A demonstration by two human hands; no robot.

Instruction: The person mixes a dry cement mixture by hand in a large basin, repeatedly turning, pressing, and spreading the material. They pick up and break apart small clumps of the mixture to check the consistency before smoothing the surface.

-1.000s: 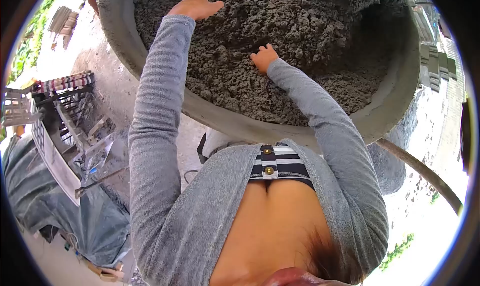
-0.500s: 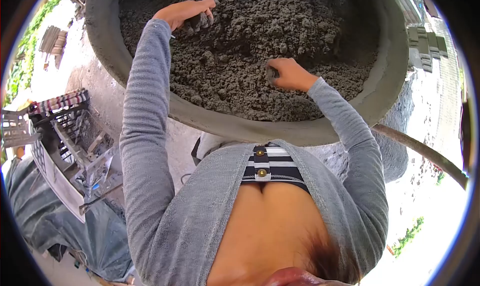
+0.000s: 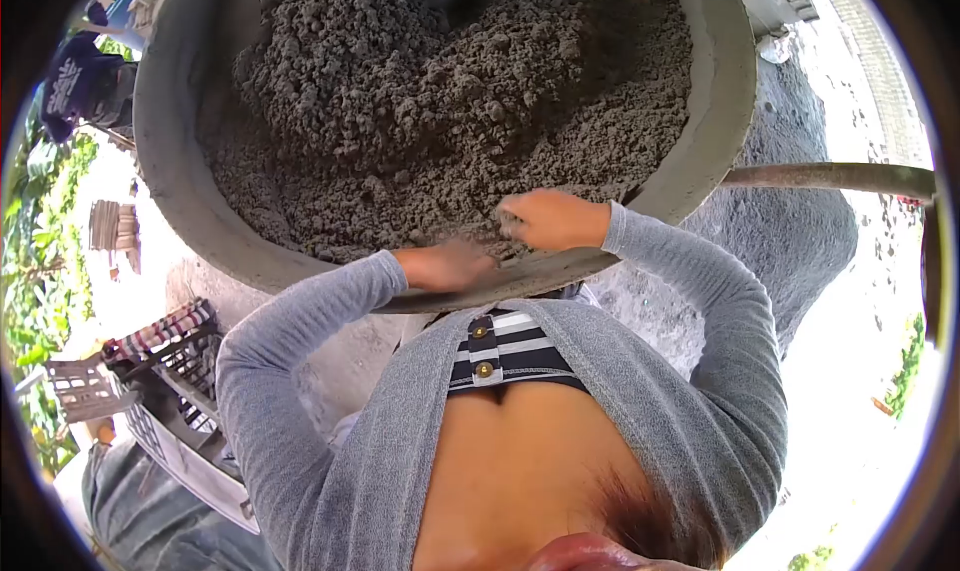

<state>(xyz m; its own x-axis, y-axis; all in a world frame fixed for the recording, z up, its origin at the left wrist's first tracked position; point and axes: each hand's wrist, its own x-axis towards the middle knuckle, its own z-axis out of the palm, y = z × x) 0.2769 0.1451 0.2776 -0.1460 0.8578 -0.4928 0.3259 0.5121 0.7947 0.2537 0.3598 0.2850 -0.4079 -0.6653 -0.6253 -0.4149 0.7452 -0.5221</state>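
A wide round mixing drum (image 3: 720, 81) with a grey-caked rim holds crumbly grey mortar mix (image 3: 440, 121). My left hand (image 3: 452, 264) is low over the near rim, smeared by motion, so its fingers and anything in them cannot be made out. Close to its right, my right hand (image 3: 556, 220) hovers above the mix near the same rim. Its fingers curl downward and their tips are blurred; whatever they hold, if anything, is hidden.
A thick bar (image 3: 830, 177) sticks out from the drum's right side. At lower left stand a plastic crate (image 3: 180, 451) and a grey tarp (image 3: 170, 521). A person in dark clothing (image 3: 85, 86) is at far left. Grey powder (image 3: 790, 241) is heaped at right.
My left hand has come down from the far left of the mix to the near rim, and its earlier grey lump is not visible. My right hand has drawn nearer. The view has shifted.
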